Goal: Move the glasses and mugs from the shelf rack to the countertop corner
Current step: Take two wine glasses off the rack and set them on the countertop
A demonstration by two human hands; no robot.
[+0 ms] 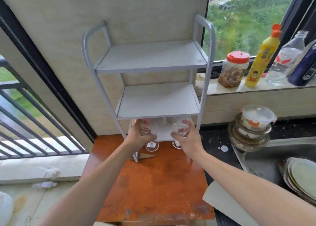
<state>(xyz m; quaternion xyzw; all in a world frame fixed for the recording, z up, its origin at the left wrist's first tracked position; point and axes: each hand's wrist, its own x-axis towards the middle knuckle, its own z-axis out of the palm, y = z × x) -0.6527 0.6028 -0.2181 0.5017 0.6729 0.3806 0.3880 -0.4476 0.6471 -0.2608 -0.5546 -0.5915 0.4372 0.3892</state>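
The white shelf rack [153,88] stands at the back of the orange-brown counter [153,183], against the pale wall panel. Its top and middle shelves carry nothing visible.

Left hand [136,136]: reaches to the rack's bottom tier, left side. The grip is wrapped around the bowl of the left stemmed glass [148,128], fingers curled over it. The glass foot shows just below the front edge of the bottom shelf, above the counter.

Right hand [186,138]: reaches to the bottom tier, right side. The grip encloses the bowl of the right stemmed glass [180,127], thumb on the left of the bowl and fingers over the top. Its foot also shows just below the shelf's front edge.

Behind the two glasses, deeper in the bottom tier, a white object is partly visible; its type cannot be determined.

Right of the rack: a windowsill carrying a red-lidded jar [233,70], a yellow squeeze bottle [261,58] and a clear plastic bottle [285,59]. Below the sill, stacked dishes [251,131] stand beside a sink [266,157].
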